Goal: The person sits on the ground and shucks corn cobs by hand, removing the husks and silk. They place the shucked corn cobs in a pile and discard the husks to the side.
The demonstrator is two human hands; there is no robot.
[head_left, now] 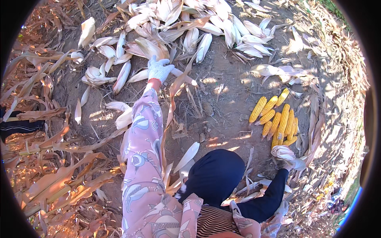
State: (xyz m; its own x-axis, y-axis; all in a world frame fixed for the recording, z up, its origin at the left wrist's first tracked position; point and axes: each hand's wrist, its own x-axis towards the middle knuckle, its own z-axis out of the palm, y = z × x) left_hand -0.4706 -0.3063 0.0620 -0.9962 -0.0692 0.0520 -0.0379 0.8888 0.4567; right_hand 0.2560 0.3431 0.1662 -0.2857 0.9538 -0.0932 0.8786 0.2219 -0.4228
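Observation:
My left hand [159, 70], in a white knitted glove below a pink patterned sleeve, reaches to the near edge of a pile of corn ears in pale husks [170, 18]. Its fingers are spread at the base of a husked ear [150, 48], apparently touching it. Just right of the hand lies another pale husk piece [184, 76], partly behind the glove. Whether the fingers grip anything does not show. My right hand is out of the picture.
Peeled yellow cobs [281, 121] lie heaped on the soil at right, close to my foot [297, 163]. My dark-clad knee [218, 172] fills the lower middle. Dry corn stalks and leaves [59, 178] crowd the left. A dark striped cloth shape [22, 127] shows at the left rim.

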